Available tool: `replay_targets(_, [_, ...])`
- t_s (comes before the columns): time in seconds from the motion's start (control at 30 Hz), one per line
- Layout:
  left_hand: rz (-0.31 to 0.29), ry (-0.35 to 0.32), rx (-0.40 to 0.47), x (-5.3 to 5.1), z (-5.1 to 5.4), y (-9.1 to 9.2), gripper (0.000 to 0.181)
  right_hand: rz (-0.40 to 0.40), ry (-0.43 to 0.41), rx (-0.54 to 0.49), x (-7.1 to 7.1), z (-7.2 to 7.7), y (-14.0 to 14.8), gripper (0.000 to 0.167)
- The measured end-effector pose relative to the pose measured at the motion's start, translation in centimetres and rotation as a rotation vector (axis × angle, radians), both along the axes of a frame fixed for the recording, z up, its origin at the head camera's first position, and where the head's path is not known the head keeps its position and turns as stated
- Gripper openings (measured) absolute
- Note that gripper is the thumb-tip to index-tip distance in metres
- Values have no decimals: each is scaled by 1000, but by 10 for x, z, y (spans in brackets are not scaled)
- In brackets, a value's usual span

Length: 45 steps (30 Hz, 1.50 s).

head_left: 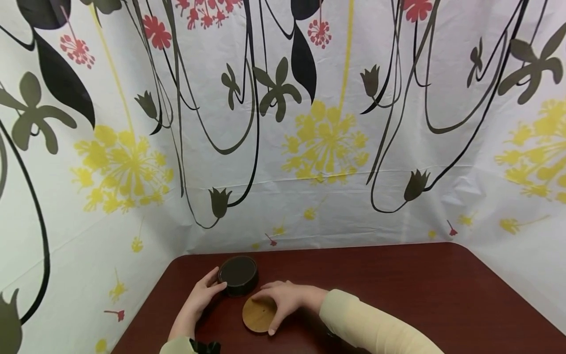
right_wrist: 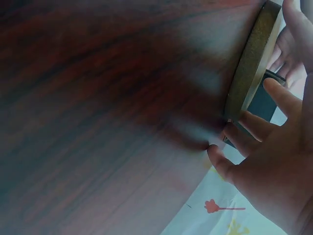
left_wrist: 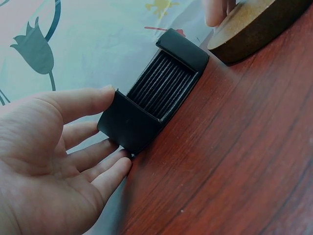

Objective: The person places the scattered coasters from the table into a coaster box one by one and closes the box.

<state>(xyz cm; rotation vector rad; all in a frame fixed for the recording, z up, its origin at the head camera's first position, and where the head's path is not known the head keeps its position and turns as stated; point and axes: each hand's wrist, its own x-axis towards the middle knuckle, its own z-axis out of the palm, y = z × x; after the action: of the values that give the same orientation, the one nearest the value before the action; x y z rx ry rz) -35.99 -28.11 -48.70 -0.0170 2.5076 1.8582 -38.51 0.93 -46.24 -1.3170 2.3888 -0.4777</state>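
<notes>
A black round coaster holder (head_left: 239, 275) stands on the table, toward its back left. My left hand (head_left: 200, 299) holds it by its left side, thumb toward the front. In the left wrist view, a cut-out in the holder's wall shows a stack of thin black coasters (left_wrist: 164, 85). Just in front and to the right lies a round wooden disc (head_left: 255, 317), flat on the table. My right hand (head_left: 287, 297) spans it from the right, thumb at the near edge and fingers at the far edge. The right palm hides part of the disc.
The dark red-brown table (head_left: 376, 280) has rounded back corners and stretches away to the right. A white cloth (head_left: 274, 206) with printed flowers hangs behind it and along both sides.
</notes>
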Motion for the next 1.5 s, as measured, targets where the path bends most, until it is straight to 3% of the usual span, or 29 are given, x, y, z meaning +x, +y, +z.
replay_targets(0.13, [0, 23, -8, 2, 0, 0, 77, -8, 33, 1, 5, 5, -1, 79])
replay_targets(0.47, [4, 23, -14, 1, -1, 1, 77, -10, 167, -15, 3, -3, -2, 77])
replay_targets(0.73, [3, 28, -13, -1, -2, 2, 77, 45, 118, -150, -4, -3, 6, 74])
replay_targets(0.87, [6, 27, -16, -1, -1, 2, 77, 56, 130, -198, -8, 6, 10, 72])
replay_targets(1.2, [6, 15, -20, -1, -1, 1, 75, -20, 156, -246, -16, 39, 22, 72])
replay_targets(1.5, [4, 3, -1, -4, -1, 1, 77, -53, 167, -238, -22, 43, 29, 72])
